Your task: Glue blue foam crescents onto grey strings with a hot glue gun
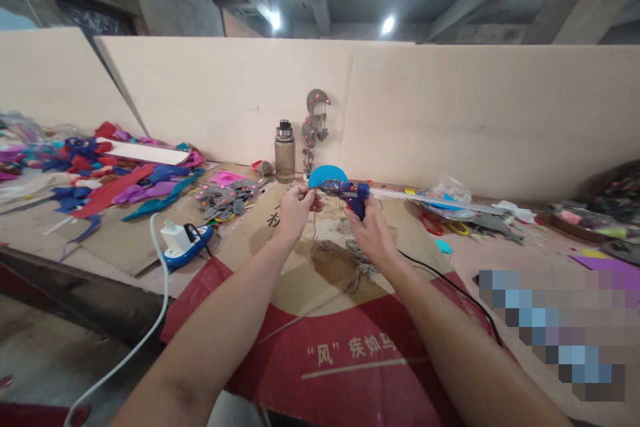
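My right hand (371,228) is wrapped round the handle of a blue hot glue gun (349,192), whose nozzle points left toward a blue felt half-disc (326,175). My left hand (296,208) is closed in a pinch at the lower edge of that blue piece, with a thin string hanging from the fingers. Both hands are raised above a cardboard sheet (325,320) with red print. A tangle of brownish twine (336,257) lies on the cardboard below the hands. The gun's black cord (450,283) trails off to the right.
A grey water bottle (285,151) stands by the beige partition, next to a hanging grey felt ornament (315,123). Coloured felt scraps (110,173) cover the left of the table. A blue power strip (186,245) with a white cable lies at left. Scissors (440,223) and plastic bags lie at right.
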`<state>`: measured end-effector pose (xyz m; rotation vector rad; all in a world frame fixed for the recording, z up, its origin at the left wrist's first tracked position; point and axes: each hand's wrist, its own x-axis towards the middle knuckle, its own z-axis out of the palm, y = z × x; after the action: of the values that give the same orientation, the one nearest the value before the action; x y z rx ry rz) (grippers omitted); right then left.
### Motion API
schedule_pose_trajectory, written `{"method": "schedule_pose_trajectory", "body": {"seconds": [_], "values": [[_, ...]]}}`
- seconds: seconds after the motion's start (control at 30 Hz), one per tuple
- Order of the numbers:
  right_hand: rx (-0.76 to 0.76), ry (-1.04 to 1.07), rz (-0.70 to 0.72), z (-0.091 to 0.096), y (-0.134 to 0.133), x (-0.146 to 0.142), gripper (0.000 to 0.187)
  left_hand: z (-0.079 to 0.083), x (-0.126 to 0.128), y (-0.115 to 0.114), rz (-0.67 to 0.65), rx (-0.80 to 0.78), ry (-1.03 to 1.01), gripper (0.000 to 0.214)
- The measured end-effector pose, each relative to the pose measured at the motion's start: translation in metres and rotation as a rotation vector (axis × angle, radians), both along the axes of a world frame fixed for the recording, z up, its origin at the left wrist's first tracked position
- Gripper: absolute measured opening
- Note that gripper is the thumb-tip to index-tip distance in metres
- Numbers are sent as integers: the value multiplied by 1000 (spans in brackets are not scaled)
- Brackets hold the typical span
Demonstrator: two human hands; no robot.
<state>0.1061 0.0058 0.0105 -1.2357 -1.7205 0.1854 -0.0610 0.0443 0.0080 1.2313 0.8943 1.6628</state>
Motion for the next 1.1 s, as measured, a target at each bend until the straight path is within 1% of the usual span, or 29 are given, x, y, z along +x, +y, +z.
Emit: {"method": "schedule_pose_trajectory", "body": {"seconds": [0.17,0.33,0.4,0.47,0.53,0.6,0.67,0.7,0.77,0.83,0.9,0.97,1.0,1.03,1.1], "values": [[6,24,4,-2,1,1,47,1,0,0,6,-13,-14,14],[-3,48,-8,-4,4,3,50,1,-1,1,4,-31,-76,11],[-11,93,-20,-8,8,5,49,1,-3,1,2,-47,-121,11],[-40,163,-36,-13,14,6,43,2,-4,2,-3,-64,-162,13],[-149,236,-44,-20,21,9,35,3,-4,2,-14,-76,-194,14],[-337,275,-39,-25,28,12,27,4,-3,1,-33,-78,-205,15],[-493,217,-59,-31,34,17,19,5,1,-3,-56,-67,-181,15],[-527,150,-86,-33,36,20,17,5,3,-5,-65,-55,-158,15],[-511,-7,-154,-38,40,26,16,4,8,-9,-79,-28,-102,15],[-437,-129,-221,-42,41,30,14,3,13,-12,-95,-6,-58,15],[-348,-179,-307,-42,39,31,13,3,16,-15,-104,14,-24,16],[-267,-145,-346,-38,34,25,15,3,17,-17,-88,28,23,17],[-233,-87,-310,-34,30,20,17,3,17,-18,-67,35,56,17],[-205,-3,-222,-30,27,13,18,4,16,-19,-38,45,94,16],[-174,224,56,-22,20,-3,24,4,16,-21,29,76,177,13]]}}
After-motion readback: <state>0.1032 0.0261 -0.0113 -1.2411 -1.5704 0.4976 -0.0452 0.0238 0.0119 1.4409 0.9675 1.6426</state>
